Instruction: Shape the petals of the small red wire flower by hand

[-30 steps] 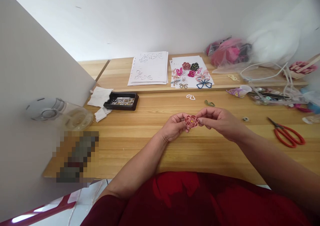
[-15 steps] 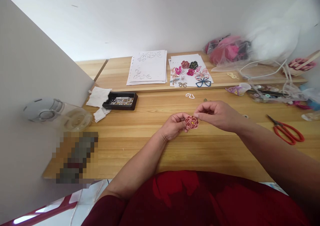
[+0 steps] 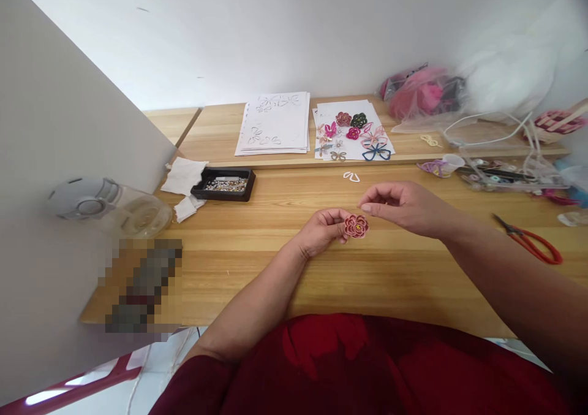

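Note:
My left hand (image 3: 324,234) pinches a layered pink and dark-red craft flower (image 3: 356,226) by its left edge, between thumb and fingers. The flower's face, with a small yellow centre, is turned up toward me. Just above and right of it is my right hand (image 3: 399,206), thumb and fingertips brought close together. Whatever lies between those fingertips, perhaps nothing, is too small to make out. A small gap shows between the right fingertips and the petals. Beyond the hands a pair of white loop-shaped pieces (image 3: 351,176) lies on the wooden table (image 3: 257,268).
Red-handled scissors (image 3: 533,241) lie beside my right forearm. A black tray (image 3: 251,187) of beads stands left of centre. At the back are drawn sheets (image 3: 280,124), finished flowers and butterflies on paper (image 3: 386,139), and plastic bags (image 3: 422,96). A clear jug (image 3: 142,213) lies at left.
My right fingertips have come off the flower's upper edge and risen slightly. The flower has tilted a little in my left hand. The whole view has shifted slightly.

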Demonstrator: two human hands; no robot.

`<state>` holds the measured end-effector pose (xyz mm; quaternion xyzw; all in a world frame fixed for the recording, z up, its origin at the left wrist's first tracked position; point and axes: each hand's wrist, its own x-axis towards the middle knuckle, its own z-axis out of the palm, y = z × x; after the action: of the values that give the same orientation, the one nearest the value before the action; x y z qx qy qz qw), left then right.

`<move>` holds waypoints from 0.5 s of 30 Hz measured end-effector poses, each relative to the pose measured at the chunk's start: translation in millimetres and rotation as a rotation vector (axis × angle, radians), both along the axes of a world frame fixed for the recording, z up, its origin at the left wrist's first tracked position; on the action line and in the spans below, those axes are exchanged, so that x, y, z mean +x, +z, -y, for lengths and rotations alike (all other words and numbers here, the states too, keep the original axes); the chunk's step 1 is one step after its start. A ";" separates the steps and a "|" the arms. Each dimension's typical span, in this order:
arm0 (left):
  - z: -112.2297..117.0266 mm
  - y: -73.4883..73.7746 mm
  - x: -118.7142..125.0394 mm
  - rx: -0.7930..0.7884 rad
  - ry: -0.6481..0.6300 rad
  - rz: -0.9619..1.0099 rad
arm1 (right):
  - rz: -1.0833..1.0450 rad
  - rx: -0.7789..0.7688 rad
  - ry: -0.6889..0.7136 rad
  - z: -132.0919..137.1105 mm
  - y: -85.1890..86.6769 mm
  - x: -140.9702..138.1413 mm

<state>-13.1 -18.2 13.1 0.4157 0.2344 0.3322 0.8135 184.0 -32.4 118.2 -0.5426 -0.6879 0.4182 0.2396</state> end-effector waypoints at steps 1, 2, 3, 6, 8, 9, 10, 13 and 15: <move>0.0 0.2 -0.2 -0.004 -0.004 0.000 | -0.011 0.005 0.016 0.2 2.0 -0.1; 0.0 0.6 -0.4 -0.006 -0.006 0.001 | -0.018 0.004 0.037 0.4 3.7 -0.4; 0.0 1.1 -0.7 -0.008 -0.009 0.005 | -0.021 -0.001 0.061 0.6 5.2 -0.9; 0.1 2.7 -1.2 -0.017 -0.017 0.031 | 0.011 -0.020 0.118 0.7 6.1 -1.1; 0.3 3.7 -1.3 -0.032 -0.019 0.047 | 0.056 -0.013 0.124 0.8 4.4 -0.2; 0.5 4.1 -1.4 -0.040 -0.019 0.052 | 0.075 -0.004 0.121 0.9 3.3 0.1; 0.6 4.4 -1.4 -0.045 -0.019 0.053 | 0.090 0.006 0.117 1.1 2.3 0.2; 0.9 4.8 -1.2 -0.039 -0.024 0.049 | 0.109 0.043 0.109 1.8 0.7 -2.7; 0.7 4.6 -1.2 -0.026 -0.031 0.042 | 0.121 0.074 0.103 2.1 0.6 -6.4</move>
<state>-14.3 -18.9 17.6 0.4016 0.2152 0.3253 0.8286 177.6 -34.5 118.8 -0.5216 -0.7431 0.3707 0.1955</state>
